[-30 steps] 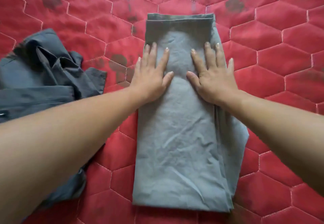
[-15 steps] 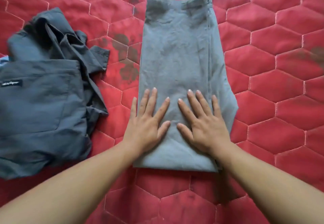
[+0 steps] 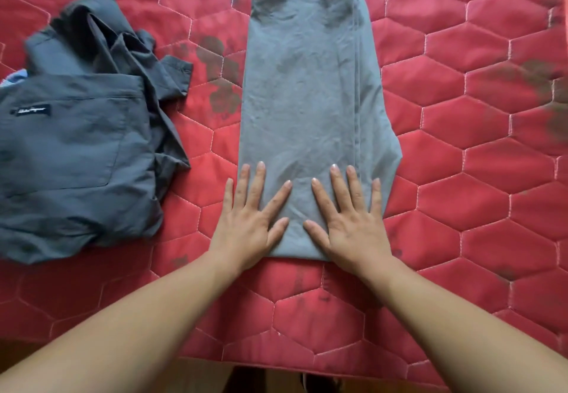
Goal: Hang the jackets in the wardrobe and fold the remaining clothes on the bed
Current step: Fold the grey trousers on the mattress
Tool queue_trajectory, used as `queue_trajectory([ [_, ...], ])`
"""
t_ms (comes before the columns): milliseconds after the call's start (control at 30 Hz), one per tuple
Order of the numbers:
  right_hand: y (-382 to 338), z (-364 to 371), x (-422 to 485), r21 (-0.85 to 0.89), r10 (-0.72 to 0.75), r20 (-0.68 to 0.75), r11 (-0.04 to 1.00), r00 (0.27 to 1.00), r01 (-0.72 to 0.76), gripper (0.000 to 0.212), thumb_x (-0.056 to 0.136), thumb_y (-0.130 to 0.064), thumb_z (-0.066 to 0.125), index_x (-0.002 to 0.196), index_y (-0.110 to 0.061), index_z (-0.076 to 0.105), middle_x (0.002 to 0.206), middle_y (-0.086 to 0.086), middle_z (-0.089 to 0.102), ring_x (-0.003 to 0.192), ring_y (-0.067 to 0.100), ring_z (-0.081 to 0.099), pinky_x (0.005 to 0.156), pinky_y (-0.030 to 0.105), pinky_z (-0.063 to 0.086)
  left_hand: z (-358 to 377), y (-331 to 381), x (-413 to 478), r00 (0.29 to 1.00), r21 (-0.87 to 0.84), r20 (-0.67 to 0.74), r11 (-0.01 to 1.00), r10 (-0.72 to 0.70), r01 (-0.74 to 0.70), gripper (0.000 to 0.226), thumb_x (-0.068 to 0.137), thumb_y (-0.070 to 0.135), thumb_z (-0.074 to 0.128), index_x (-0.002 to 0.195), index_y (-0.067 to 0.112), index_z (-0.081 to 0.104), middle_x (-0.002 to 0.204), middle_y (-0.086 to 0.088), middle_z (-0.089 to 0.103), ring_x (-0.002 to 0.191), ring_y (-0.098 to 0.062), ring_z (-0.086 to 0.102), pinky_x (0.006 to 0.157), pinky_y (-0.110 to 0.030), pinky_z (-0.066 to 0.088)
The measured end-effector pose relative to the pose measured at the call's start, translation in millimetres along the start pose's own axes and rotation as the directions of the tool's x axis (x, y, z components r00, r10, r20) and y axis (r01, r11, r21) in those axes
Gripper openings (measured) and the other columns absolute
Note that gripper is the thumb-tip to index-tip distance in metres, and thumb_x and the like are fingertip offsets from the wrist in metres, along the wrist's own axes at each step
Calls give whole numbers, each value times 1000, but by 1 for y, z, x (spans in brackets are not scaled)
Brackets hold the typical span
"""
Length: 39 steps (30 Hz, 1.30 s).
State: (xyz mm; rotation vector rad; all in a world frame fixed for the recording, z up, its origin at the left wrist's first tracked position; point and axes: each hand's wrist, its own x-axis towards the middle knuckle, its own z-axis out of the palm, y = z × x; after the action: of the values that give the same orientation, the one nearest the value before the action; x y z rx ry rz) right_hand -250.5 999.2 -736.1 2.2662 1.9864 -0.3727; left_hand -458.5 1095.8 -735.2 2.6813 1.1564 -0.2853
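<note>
A light grey garment, folded into a long narrow strip, lies lengthwise in the middle of the red quilted bed. Both hands press flat on its near end with fingers spread. My left hand covers the near left corner, its outer fingers over the edge onto the quilt. My right hand lies on the near right part. A dark grey shirt with a small label lies crumpled to the left, apart from the strip.
The near edge of the bed runs along the bottom, with floor below it. Dark stains mark the quilt beside the strip. A bit of light blue cloth peeks out at the far left.
Both hands have slid along the grey garment from its middle to its near end, flattening it. The view has shifted, so more of the dark shirt shows.
</note>
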Motion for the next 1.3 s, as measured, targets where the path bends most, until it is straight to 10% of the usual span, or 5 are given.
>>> queue_trajectory([
  [233, -16, -38, -42, 525, 517, 154, 679, 842, -513, 67, 84, -24, 73, 146, -34, 51, 159, 21, 15, 145, 38, 23, 119, 47, 26, -26, 16, -40, 874, -654, 95, 632, -476, 416, 52, 91, 19, 66, 140, 30, 53, 141, -8, 31, 127, -22, 40, 110, -19, 24],
  [500, 46, -83, -29, 782, 145, 573, 197, 807, -591, 74, 71, 2, 55, 126, -48, 62, 64, -3, 57, 48, 10, 48, 46, 23, 39, -66, -24, -37, 839, -868, 454, 64, -300, 492, 60, 90, -18, 31, 115, 19, 71, 109, 1, 74, 77, 1, 70, 60, -14, 52],
  [733, 64, -79, -31, 418, -183, -40, 890, 982, 182, 57, 74, 4, 75, 127, -18, 69, 98, 4, 68, 90, 29, 64, 74, 41, 54, -70, -53, -32, 969, -395, -212, 896, 124, -201, 47, 79, -19, 61, 120, 3, 72, 102, -7, 71, 99, -30, 65, 93, -32, 49],
  [1167, 53, -122, -42, 593, -357, 106, 772, 928, 229, 39, 67, -13, 48, 100, -23, 67, 81, -11, 66, 78, 20, 66, 82, 39, 54, -111, -59, -38, 935, -554, -118, 760, 334, -341, 35, 100, 45, 52, 99, 17, 73, 133, -9, 60, 142, -30, 43, 116, -40, 36],
  [1300, 63, -152, 11, 937, 10, 22, 349, 1000, -24, 26, 78, -6, 60, 96, -21, 70, 89, -8, 73, 80, 4, 61, 74, 34, 54, -149, -64, 16, 990, -863, -112, 501, -84, -55, 34, 97, 55, 50, 89, 29, 70, 85, 19, 66, 81, 5, 58, 77, -28, 54],
])
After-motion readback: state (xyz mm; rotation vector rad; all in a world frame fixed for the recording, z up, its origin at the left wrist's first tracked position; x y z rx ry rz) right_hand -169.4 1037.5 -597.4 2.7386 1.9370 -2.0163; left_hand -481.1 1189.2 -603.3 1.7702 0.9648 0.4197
